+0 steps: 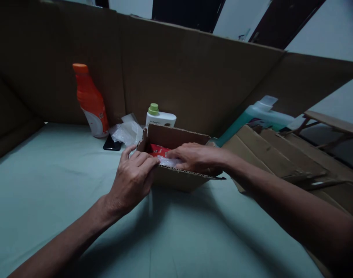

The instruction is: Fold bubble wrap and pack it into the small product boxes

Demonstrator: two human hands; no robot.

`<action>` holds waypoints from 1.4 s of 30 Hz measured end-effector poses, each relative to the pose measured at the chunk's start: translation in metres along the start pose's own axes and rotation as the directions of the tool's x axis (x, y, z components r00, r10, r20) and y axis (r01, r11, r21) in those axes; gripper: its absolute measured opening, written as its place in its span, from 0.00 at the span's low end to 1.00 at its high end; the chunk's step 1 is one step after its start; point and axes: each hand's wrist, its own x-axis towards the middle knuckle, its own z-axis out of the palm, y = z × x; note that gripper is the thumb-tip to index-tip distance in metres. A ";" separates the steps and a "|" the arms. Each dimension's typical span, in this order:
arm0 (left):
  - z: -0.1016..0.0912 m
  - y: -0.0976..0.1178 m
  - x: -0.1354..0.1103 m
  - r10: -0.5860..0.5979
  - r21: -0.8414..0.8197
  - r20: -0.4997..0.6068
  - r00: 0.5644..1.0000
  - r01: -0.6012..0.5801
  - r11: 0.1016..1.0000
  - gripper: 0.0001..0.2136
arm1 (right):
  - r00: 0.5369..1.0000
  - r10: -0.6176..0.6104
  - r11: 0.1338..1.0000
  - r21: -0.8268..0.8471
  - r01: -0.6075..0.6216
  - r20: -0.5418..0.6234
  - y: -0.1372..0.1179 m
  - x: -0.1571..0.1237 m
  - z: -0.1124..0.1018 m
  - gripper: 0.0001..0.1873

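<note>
An open cardboard box (188,183) stands on the pale green cloth in front of me. My left hand (135,170) grips its near left corner, the fingers bent over the rim. Inside the box, my right hand (193,156) reaches in from the right, with clear bubble wrap (167,161) between its thumb and fingers; part of this hand is hidden by the near wall. Behind the wrap, a red packet (158,150) shows inside the box.
An orange bottle (91,100), a black phone (111,144) and crumpled plastic wrap (127,131) are at back left. A white bottle with a green cap (161,117) stands behind the box. At right, a teal bottle (251,116) leans near flattened cardboard (269,150). A cardboard wall (176,69) closes the back.
</note>
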 end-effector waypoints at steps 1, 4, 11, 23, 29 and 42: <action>0.000 0.000 0.000 0.002 0.000 0.004 1.000 -0.002 1.000 0.09 | 1.000 -0.024 0.999 0.030 0.025 -0.019 0.000 0.002 -0.001 0.08; 0.001 0.000 -0.001 0.009 0.008 0.006 1.000 -0.009 1.000 0.09 | 0.998 -0.047 0.996 0.076 0.049 -0.037 -0.004 0.013 0.003 0.05; -0.002 0.000 -0.008 -0.115 -0.048 -0.168 0.979 0.108 0.993 0.20 | 0.939 0.029 0.979 0.201 0.043 -0.342 0.007 -0.025 -0.004 0.10; 0.040 -0.025 -0.039 -0.502 -0.626 0.365 0.784 0.606 0.490 0.37 | 0.617 0.622 0.615 0.788 -0.004 -0.482 0.016 -0.070 0.148 0.20; 0.050 0.033 -0.030 -0.472 -0.633 0.332 0.816 0.564 0.530 0.45 | 0.584 0.637 0.592 0.804 0.049 -0.504 0.024 -0.113 0.150 0.16; -0.090 0.016 -0.194 -0.834 -0.322 -0.045 0.550 0.782 0.534 0.32 | 0.808 0.166 0.640 0.685 0.348 -0.566 -0.099 0.014 0.127 0.13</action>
